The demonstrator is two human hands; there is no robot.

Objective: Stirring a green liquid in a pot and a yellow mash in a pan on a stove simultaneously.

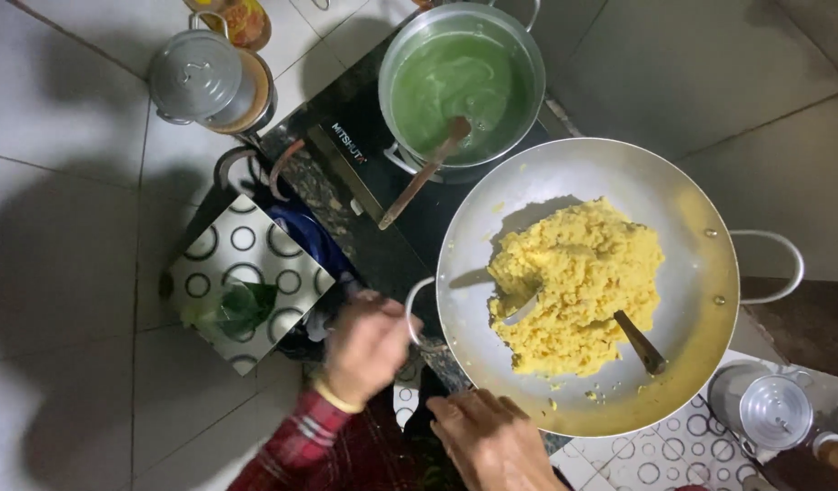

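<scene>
Head view: left hand (364, 350) grips wok (701, 273) handle (412, 318); handles run left-right; right hand (492, 441) rests open, holding nothing.

Red plaid sleeve (296, 445), yellow bangle (335, 398)

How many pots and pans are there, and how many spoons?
Pans: 1, the wok of yellow mash.
Pots: 3, the green pot, a lidded pot, a small lidded pot.
Spoons: 3, wooden spoon, metal spoon, dark spoon.
Total: 7.
</scene>
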